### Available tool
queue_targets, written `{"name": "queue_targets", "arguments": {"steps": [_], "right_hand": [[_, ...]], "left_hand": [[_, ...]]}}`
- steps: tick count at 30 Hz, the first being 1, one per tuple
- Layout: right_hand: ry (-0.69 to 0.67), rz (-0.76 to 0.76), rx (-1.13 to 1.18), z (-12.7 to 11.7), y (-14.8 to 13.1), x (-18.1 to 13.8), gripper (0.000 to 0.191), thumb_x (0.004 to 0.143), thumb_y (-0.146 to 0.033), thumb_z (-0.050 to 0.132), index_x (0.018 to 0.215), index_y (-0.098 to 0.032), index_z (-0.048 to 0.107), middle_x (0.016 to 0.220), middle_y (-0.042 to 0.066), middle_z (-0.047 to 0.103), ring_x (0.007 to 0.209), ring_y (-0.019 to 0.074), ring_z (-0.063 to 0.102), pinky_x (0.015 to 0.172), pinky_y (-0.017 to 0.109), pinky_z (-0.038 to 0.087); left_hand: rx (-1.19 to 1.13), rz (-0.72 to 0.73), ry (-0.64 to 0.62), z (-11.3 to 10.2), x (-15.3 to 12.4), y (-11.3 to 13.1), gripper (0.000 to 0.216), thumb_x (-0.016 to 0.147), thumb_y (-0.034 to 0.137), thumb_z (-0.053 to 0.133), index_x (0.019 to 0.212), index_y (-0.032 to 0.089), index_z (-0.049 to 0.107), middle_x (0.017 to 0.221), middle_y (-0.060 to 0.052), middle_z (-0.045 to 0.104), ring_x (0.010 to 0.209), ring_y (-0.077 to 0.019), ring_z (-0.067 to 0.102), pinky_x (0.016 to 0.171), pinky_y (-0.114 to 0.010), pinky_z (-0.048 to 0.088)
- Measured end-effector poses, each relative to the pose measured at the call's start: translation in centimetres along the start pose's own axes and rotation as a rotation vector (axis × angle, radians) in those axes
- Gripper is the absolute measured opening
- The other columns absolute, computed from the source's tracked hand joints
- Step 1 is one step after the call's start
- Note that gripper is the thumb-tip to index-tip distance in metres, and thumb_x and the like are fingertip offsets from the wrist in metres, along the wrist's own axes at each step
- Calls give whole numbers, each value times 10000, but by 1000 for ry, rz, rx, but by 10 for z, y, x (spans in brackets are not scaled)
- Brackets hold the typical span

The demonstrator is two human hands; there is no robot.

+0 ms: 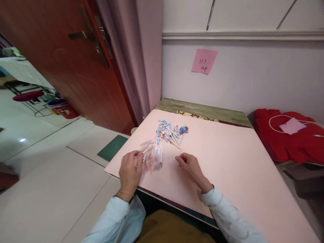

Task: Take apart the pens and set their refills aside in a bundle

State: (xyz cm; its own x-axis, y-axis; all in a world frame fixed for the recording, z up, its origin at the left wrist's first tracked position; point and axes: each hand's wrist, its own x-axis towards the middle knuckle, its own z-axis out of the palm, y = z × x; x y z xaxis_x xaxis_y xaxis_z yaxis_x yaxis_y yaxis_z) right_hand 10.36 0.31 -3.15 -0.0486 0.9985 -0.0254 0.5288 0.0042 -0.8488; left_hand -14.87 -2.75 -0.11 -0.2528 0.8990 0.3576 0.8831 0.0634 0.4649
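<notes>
My left hand (130,168) rests at the left side of a pile of clear, thin plastic pieces (152,158). Its fingers are bent together against them, and what they grip is hidden. To the right of that pile, my right hand (189,163) hovers low over the table with thumb and forefinger pinched; anything between them is too small to make out. Just behind the clear pieces lies a heap of slim pen-like sticks (167,131) in pale blue, white and brown. Small blue and brown pieces (183,130) are bunched at its right side.
A pale pink sheet (227,162) covers most of the table, whose green wood-patterned edge (202,107) meets the wall. At the right lies red cloth (286,141) with a white cable (272,118) on it. A brown door (83,67) stands left, beside a purple curtain (136,57).
</notes>
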Motion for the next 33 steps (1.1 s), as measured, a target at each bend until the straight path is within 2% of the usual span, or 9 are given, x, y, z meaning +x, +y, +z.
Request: {"name": "queue_targets", "arguments": {"steps": [2,5,9,12,20,27,33], "right_hand": [[74,-39,-76,-21,16,-5,343,865,-465,536,648,-205,594,561,-8,587,539,145,506,544,252,345],[154,-14,-163,-56,44,-10,367,859,-478,526,616,-208,577,531,-14,545,517,143,475,525,259,322],[213,58,-206,-97,74,-14,373,853,-490,526,619,-206,589,542,-7,559,532,152,493,523,264,319],[237,61,-185,-113,87,-15,375,864,-489,519,627,-207,587,552,-8,561,547,155,504,537,263,325],[273,7,-186,-116,98,-19,342,891,-457,514,653,-218,571,550,-32,555,539,139,496,547,256,294],[276,2,-146,-118,101,-19,325,893,-454,512,684,-225,607,585,-31,589,551,135,507,548,250,283],[285,25,-133,-117,101,-18,319,899,-448,505,699,-227,621,593,-29,597,546,135,507,539,253,263]], "left_hand": [[-130,-73,119,6,-6,-18,376,963,401,347,1221,184,514,1296,-124,576,1260,-246,500,1072,-385,379],[-222,-200,121,21,-12,-35,468,954,404,351,1341,154,439,1403,-147,500,1341,-254,428,1135,-420,321],[-238,-274,68,37,-11,-33,566,960,468,343,1393,110,402,1447,-190,458,1368,-281,407,1146,-444,309],[-202,-321,72,43,-6,-25,596,963,494,333,1388,84,416,1428,-209,473,1359,-313,419,1133,-483,324],[-137,-300,121,47,1,-17,602,974,445,307,1374,15,437,1343,-264,519,1283,-371,479,1101,-523,352],[-88,-355,191,47,1,-11,560,973,413,280,1355,42,453,1323,-241,537,1278,-371,482,1096,-520,358],[-67,-385,184,44,2,-8,556,965,433,283,1346,72,469,1299,-221,563,1251,-378,504,1074,-537,365]]}}
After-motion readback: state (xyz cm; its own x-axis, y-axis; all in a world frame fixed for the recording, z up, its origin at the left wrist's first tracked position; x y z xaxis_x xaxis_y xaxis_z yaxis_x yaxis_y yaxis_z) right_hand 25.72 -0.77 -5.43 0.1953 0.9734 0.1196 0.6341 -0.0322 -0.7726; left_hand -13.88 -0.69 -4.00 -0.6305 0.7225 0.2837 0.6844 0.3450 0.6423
